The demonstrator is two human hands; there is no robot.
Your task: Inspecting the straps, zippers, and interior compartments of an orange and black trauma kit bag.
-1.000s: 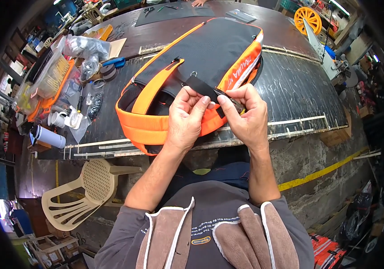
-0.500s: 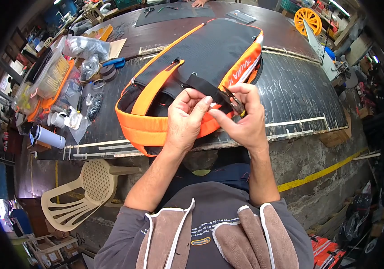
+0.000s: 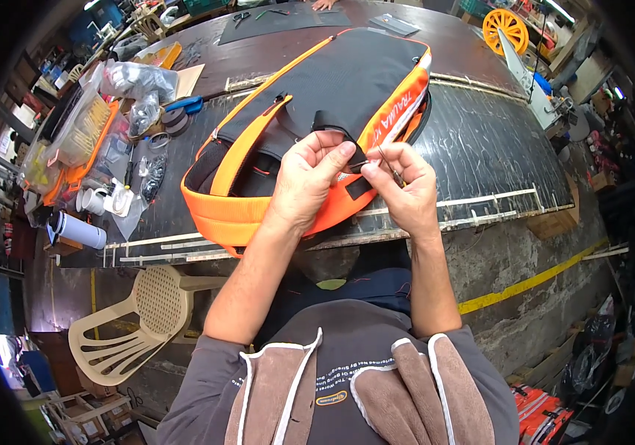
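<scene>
Left hand (image 3: 307, 180): thumb and forefinger pinched the black webbing strap (image 3: 355, 153).
Right hand (image 3: 406, 185): held a metal tool (image 3: 389, 165), thumb and forefinger drawn close together.
Orange-trimmed backpack (image 3: 347, 74): lay on the table (image 3: 495, 148).

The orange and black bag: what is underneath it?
The bag rests on a dark table, whose surface shows around it. The part directly beneath is covered, so anything there cannot be seen.

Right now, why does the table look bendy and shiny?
In the head view, the fisheye lens bends the edges of the table; in the head view, pale glare streaks its dark top, right of the bag.
</scene>
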